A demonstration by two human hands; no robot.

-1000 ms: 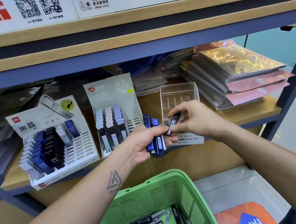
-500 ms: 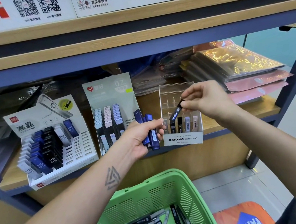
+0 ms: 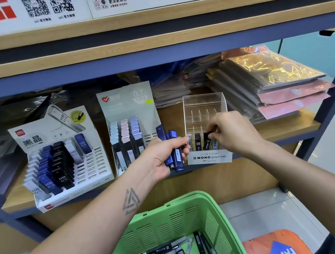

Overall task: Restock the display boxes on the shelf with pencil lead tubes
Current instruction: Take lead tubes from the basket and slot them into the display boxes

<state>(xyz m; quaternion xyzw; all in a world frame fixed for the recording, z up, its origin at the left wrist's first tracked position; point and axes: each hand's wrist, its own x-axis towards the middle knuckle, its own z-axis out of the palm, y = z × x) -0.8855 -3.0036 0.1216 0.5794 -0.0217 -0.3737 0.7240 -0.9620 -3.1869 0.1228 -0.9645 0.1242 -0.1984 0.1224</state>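
The right hand (image 3: 231, 131) pinches a black lead tube (image 3: 207, 140) inside the clear display box (image 3: 203, 104). Just beside it, the left hand (image 3: 162, 157) grips several blue tubes (image 3: 173, 147). Below both hands, the green basket (image 3: 171, 219) holds more tubes.

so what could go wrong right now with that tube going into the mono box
The right hand pinches a black tube that sits tilted in the clear MONO box; it might jam against a divider or knock the tubes beside it. The box stands at the shelf edge, so a hard push could shift it. The left hand grips several blue tubes loosely fanned; one may slip.
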